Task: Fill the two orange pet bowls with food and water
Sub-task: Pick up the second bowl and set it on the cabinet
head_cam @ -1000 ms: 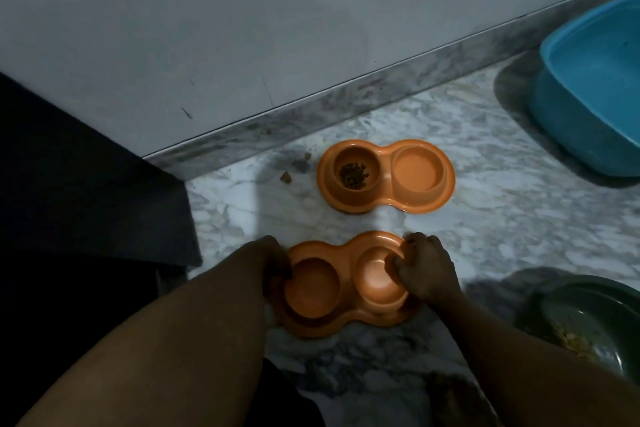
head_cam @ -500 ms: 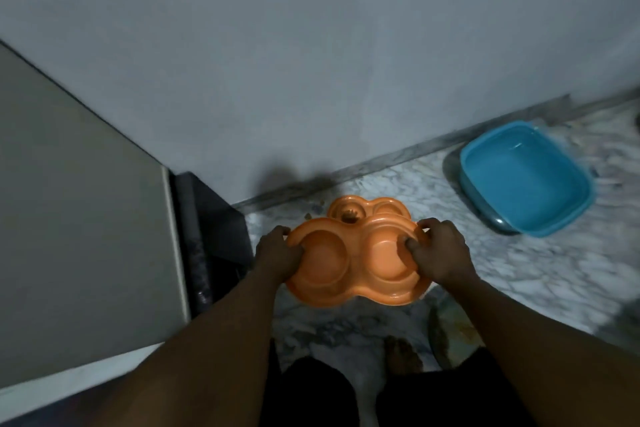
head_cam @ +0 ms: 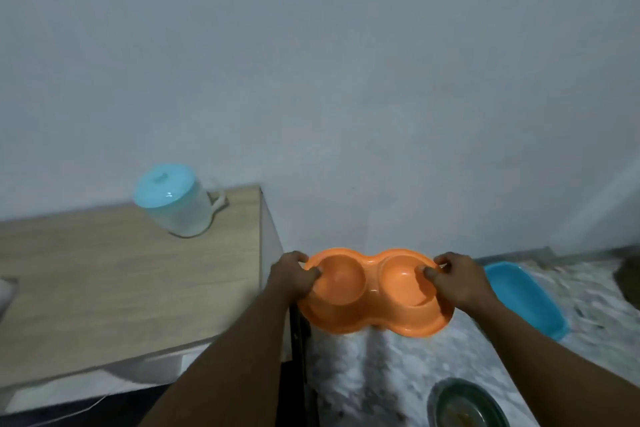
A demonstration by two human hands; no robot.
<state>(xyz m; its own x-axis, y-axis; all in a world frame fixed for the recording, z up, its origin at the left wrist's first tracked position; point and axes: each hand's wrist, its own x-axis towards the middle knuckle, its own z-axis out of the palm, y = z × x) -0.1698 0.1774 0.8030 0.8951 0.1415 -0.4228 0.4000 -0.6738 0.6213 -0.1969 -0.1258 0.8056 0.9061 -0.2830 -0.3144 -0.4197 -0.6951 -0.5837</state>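
I'm raising double orange bowl (head_cam: 374,295) off floor (head_cam: 381,374); now holding it in air just beside counter (head_cam: 121,288), both wells empty. Left hand (head_cam: 292,276) and right hand (head_cam: 457,282) gripping opposite rims, fingers (head_cam: 311,274) curling over edge. Jug (head_cam: 176,204) waiting on counter; I'm judging filling comes next.

Orange double pet bowl (head_cam: 375,295), empty, held aloft
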